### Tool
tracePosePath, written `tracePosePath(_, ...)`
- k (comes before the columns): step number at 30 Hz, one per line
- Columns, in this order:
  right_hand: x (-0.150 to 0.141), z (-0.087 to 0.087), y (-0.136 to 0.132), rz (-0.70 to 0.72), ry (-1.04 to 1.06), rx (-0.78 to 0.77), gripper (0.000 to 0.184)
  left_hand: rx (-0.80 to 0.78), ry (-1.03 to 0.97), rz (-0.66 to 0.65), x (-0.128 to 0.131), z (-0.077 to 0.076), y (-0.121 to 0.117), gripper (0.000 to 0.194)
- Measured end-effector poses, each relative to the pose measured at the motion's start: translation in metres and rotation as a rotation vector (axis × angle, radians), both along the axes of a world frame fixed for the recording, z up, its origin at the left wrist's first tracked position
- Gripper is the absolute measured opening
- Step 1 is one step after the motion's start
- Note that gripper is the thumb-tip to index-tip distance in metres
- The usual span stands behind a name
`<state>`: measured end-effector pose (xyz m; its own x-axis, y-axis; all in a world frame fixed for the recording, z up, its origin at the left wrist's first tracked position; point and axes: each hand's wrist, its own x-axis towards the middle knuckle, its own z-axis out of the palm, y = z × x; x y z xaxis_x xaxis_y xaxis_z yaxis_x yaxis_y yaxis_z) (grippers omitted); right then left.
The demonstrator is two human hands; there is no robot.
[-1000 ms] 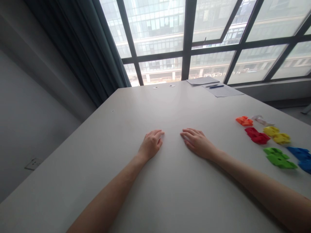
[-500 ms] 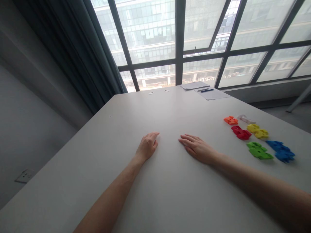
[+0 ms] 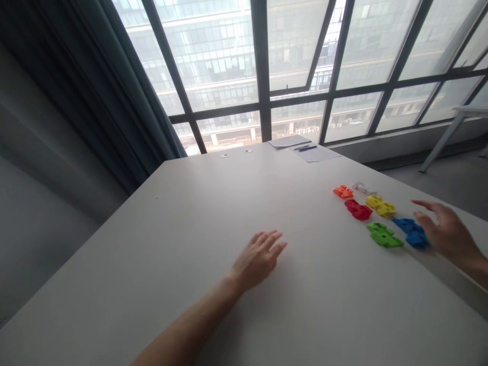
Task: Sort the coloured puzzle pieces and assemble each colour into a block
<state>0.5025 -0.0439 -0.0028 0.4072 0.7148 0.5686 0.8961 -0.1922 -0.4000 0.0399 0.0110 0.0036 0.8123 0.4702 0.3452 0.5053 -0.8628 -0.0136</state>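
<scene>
My left hand (image 3: 259, 256) lies flat on the white table (image 3: 190, 244), fingers stretched out, holding nothing. My right hand (image 3: 446, 231) hovers at the right edge with its fingers spread, just right of the blue plastic pieces (image 3: 409, 229), and it holds nothing. Beside the blue ones sit green pieces (image 3: 383, 235), red pieces (image 3: 358, 209), yellow pieces (image 3: 380, 205), an orange piece (image 3: 343, 191) and a whitish piece (image 3: 363, 188), all in a small cluster on the table's right side.
Sheets of paper (image 3: 305, 147) with a blue pen (image 3: 307, 148) lie at the table's far edge by the window. A dark curtain (image 3: 114, 91) hangs at the left. A white table leg (image 3: 442, 142) stands on the floor at the far right.
My right hand has left the table's middle and swung right to the blue pieces. My left hand has shifted slightly right and spread its fingers. The view has turned right.
</scene>
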Motion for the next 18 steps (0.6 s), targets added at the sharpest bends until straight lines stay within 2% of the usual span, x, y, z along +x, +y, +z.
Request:
tracePosePath(1, 0.015, -0.007, 0.002, -0.105, 0.091, -0.033, 0.037, -0.012, 0.009, -0.06, 0.015, 0.001, -0.007, 0.038)
tracePosePath(3, 0.029, -0.017, 0.007, -0.156, 0.198, -0.134, 0.041, -0.048, 0.012, -0.133, 0.049, 0.002, -0.019, 0.038)
tracePosePath(6, 0.016, -0.018, 0.021, -0.129, 0.34, -0.188, 0.046, -0.104, 0.005, -0.236, 0.107, 0.001, -0.033, 0.048)
tracePosePath(9, -0.004, -0.01, 0.048, -0.146, 0.472, -0.118, 0.048, -0.121, -0.001, -0.295, 0.165, 0.0, -0.037, 0.055)
tracePosePath(11, -0.008, -0.005, 0.07, -0.127, 0.504, -0.092, 0.048, -0.106, -0.023, -0.289, 0.2, -0.002, -0.032, 0.057)
tracePosePath(14, 0.0, 0.002, 0.104, -0.051, 0.551, -0.069, 0.049, -0.082, -0.074, -0.203, 0.242, -0.004, -0.017, 0.056)
tracePosePath(18, 0.014, 0.012, 0.143, 0.105, 0.639, -0.079, 0.044, -0.091, -0.117, -0.143, 0.266, -0.006, 0.01, 0.047)
